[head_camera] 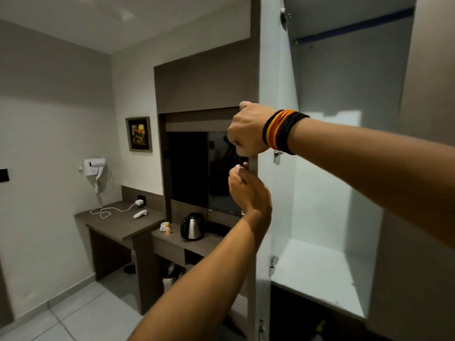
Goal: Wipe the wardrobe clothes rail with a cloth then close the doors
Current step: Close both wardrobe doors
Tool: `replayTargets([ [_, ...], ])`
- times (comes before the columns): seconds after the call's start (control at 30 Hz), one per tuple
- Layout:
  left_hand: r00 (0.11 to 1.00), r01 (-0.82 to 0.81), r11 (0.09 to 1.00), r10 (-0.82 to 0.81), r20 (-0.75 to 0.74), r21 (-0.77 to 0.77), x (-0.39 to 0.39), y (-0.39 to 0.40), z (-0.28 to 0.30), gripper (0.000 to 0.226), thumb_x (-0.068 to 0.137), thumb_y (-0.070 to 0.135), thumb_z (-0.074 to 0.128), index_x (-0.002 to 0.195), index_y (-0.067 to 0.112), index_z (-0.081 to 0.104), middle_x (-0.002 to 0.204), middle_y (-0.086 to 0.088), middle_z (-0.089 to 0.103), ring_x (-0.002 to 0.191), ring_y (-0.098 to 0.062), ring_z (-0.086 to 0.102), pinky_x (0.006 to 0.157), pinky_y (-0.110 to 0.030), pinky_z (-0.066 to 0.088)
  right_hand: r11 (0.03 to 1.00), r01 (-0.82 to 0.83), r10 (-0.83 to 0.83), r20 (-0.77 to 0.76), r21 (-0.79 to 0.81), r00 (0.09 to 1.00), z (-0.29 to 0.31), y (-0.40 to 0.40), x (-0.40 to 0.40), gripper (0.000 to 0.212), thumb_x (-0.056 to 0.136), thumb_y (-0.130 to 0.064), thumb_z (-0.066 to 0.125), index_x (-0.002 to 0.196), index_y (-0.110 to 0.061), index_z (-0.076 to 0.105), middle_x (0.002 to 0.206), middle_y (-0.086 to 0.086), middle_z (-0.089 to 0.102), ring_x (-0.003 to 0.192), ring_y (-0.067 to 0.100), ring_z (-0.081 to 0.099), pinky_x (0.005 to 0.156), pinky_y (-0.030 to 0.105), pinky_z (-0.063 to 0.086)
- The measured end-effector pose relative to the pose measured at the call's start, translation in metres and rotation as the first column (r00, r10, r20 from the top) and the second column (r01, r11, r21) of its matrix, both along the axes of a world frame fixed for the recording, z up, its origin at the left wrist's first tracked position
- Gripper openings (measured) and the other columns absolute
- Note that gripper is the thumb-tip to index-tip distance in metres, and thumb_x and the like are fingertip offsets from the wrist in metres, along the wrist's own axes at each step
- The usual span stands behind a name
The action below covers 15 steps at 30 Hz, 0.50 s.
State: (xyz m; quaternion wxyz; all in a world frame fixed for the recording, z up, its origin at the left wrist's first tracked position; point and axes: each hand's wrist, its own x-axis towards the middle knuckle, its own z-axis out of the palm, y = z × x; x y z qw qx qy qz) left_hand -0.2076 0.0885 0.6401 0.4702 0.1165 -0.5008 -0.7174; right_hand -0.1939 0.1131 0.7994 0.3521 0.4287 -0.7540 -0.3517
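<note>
Open wardrobe (320, 217), white inside, with the left door (253, 70) swung out edge-on. The door is a tall rigid panel on hinges (278, 156); it should swing lightly and is best taken at its free edge. Blue clothes rail (354, 27) spans the top of the cavity. Right hand (248, 129), bangles at the wrist, is curled over the door edge; left hand (246, 190) pinches the same edge just below. No cloth is visible; the fingertips and the right door are hidden or cut off.
</note>
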Motion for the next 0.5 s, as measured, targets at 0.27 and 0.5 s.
replayTargets([
  [0.27, 0.909, 0.415, 0.902, -0.416, 0.022, -0.114, -0.017, 0.122, -0.010, 0.034, 0.107, 0.030, 0.036, 0.083, 0.017, 0.057, 0.080, -0.006, 0.058, 0.078, -0.022, 0.053, 0.074, -0.036, 0.043, 0.935, 0.353, -0.353, -0.009, 0.042, 0.936, 0.005, 0.132, -0.004, 0.029, 0.082, -0.037, 0.056, 0.059, -0.021, 0.050, 0.061, 0.000, 0.053, 0.067, 0.029, 0.061, 0.083, 0.041, 0.055],
  [0.5, 0.806, 0.592, 0.756, -0.543, 0.237, -0.280, -0.082, 0.195, 0.004, 0.026, 0.106, 0.019, 0.050, 0.115, -0.002, 0.063, 0.111, -0.025, 0.069, 0.106, -0.037, 0.066, 0.102, -0.049, 0.052, 0.859, 0.484, -0.486, 0.034, -0.166, 0.874, -0.007, 0.227, -0.055, 0.021, 0.090, -0.027, 0.061, 0.106, -0.021, 0.074, 0.113, 0.004, 0.075, 0.107, 0.028, 0.071, 0.090, 0.037, 0.050],
])
